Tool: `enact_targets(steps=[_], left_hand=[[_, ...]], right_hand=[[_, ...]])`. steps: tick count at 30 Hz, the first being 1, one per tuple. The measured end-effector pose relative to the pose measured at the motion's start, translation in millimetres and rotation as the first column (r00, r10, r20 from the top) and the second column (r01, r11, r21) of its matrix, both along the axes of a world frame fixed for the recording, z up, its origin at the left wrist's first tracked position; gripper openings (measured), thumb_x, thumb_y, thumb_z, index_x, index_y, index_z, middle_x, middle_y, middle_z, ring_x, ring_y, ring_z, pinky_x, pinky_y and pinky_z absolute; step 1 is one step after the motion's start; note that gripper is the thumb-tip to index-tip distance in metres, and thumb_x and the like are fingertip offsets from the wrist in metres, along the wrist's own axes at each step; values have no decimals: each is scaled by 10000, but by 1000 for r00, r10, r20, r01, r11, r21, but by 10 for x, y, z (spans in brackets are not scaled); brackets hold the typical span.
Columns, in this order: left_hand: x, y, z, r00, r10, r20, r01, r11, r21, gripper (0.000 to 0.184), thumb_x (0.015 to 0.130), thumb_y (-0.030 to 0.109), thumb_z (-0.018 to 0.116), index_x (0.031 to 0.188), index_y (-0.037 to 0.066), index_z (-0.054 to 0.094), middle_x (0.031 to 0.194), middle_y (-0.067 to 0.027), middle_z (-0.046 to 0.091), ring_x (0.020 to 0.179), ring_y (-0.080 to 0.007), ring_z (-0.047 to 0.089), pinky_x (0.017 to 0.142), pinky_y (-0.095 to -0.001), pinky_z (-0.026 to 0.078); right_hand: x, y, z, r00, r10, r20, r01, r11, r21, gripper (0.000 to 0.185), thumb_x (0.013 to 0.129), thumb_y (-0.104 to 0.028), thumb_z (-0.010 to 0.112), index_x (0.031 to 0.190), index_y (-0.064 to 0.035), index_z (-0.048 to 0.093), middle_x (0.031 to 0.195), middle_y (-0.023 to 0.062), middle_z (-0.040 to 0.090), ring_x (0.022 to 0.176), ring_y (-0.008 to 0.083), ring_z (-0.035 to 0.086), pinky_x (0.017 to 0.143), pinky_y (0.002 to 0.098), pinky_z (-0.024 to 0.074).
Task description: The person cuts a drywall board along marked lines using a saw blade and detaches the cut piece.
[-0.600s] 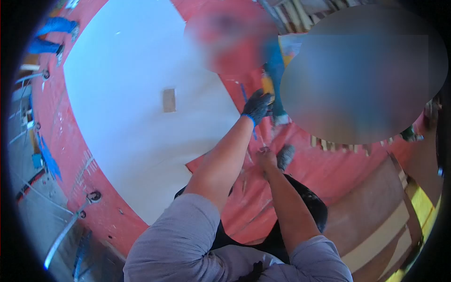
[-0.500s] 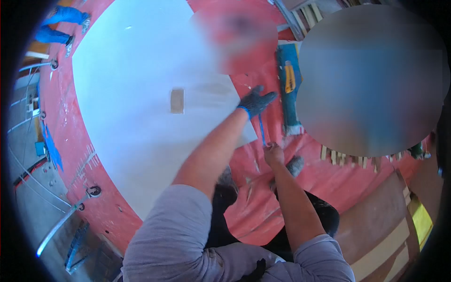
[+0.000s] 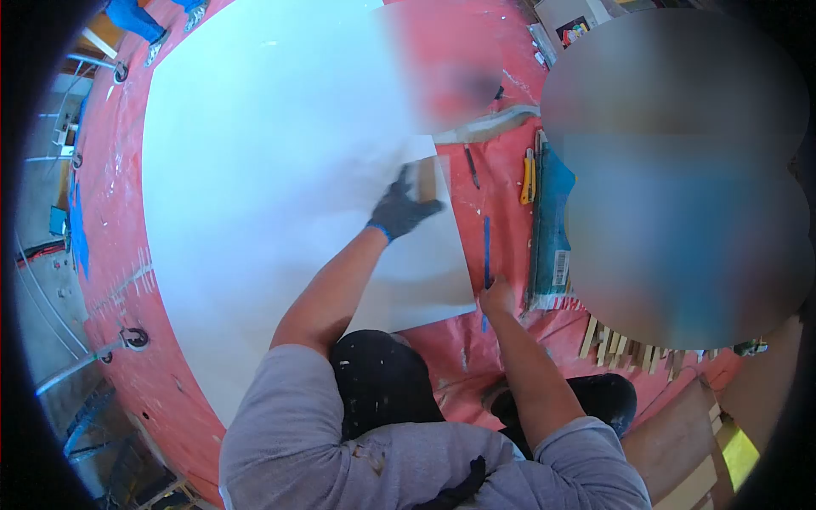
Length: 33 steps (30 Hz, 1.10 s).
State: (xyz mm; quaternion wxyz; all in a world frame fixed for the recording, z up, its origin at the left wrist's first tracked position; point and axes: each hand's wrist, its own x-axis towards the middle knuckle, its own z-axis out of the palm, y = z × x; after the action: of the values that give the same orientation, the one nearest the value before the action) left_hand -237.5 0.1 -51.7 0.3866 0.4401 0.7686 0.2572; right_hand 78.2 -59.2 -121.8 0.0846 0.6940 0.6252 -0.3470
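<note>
Near the middle of the frame, the fingers of the gloved left hand (image 3: 405, 209) are spread apart over a large white sheet (image 3: 280, 187); how firmly they press is unclear. Just beside them is a brown rectangle (image 3: 427, 178), close to the sheet's right edge. Half a second earlier, this hand reached past that edge over the red floor covering (image 3: 119, 212), and a brown rectangle lay farther in; the work appears to have shifted onto the sheet. Right of centre, the bare right hand (image 3: 499, 297) is at a blue strip (image 3: 487, 246); whether its fingers grip it, I cannot tell. Farther right, a yellow knife (image 3: 528, 177) lies beside a blue-green box (image 3: 548, 229). At upper left are another person's legs (image 3: 136, 19).
</note>
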Motion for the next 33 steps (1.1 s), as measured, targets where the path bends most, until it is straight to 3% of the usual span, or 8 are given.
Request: enact_targets(steps=[5,7,10,15,20,27,30,33], left_hand=[[262,-477,-95,869,-413,-273,451,888,92,754,888,603,720,1383,47,597,1260,-204,670,1055,-332,691,970,-441,528],[288,-981,-20,816,-577,36,562,778,-281,576,920,593,667,1129,58,711,1046,-169,737,942,-350,700,852,-469,548],[300,-1951,-14,766,47,641,352,803,-480,449,950,480,662,1100,59,701,996,-119,730,895,-308,697,813,-444,554],[242,-2383,-32,531,420,736,79,841,-536,420,986,393,630,1278,91,616,1106,-75,697,958,-244,670,830,-399,542],[177,-1848,32,405,357,841,-96,932,-350,475,1022,307,597,1455,124,530,1215,-30,664,1021,-180,643,846,-354,529],[-59,-1091,711,763,-42,645,-42,993,114,332,1065,286,590,1302,63,651,1158,-65,703,999,-155,685,856,-325,580],[-315,-1569,868,690,200,695,-353,932,83,301,1042,228,611,1283,50,643,1169,-88,708,984,-208,715,853,-385,611],[-717,-2629,1057,516,329,791,-673,727,137,286,1028,143,601,1293,39,628,1188,-119,711,946,-236,730,828,-387,626]], right_hand=[[-18,-33,94,997,76,9,-77,995,69,372,832,-177,735,1156,-6,666,1133,255,717,1068,416,698,945,494,553],[33,-22,18,999,43,-13,-41,996,76,379,824,-192,733,1144,1,668,1122,254,720,1051,412,704,930,495,560],[67,-59,-201,998,-63,-23,65,996,62,379,814,-224,741,1097,18,667,1082,253,727,1007,409,718,903,502,570],[-45,51,-39,956,-174,-235,202,974,102,328,789,-223,741,1031,-2,723,908,201,743,850,322,733,809,433,571],[-770,186,877,838,76,-540,-79,997,18,304,811,-223,723,997,17,710,969,221,736,918,355,729,845,438,560],[-1548,335,1475,457,138,-879,-299,954,-6,393,837,-278,774,1094,14,719,985,213,744,915,353,726,840,426,561],[-1386,561,870,753,510,-416,-278,819,501,467,876,-334,783,1173,19,715,1046,188,751,935,364,717,867,412,565],[-955,804,-90,892,194,-407,-177,981,79,593,877,-421,775,1274,4,656,1176,199,701,1076,373,662,934,482,521]])
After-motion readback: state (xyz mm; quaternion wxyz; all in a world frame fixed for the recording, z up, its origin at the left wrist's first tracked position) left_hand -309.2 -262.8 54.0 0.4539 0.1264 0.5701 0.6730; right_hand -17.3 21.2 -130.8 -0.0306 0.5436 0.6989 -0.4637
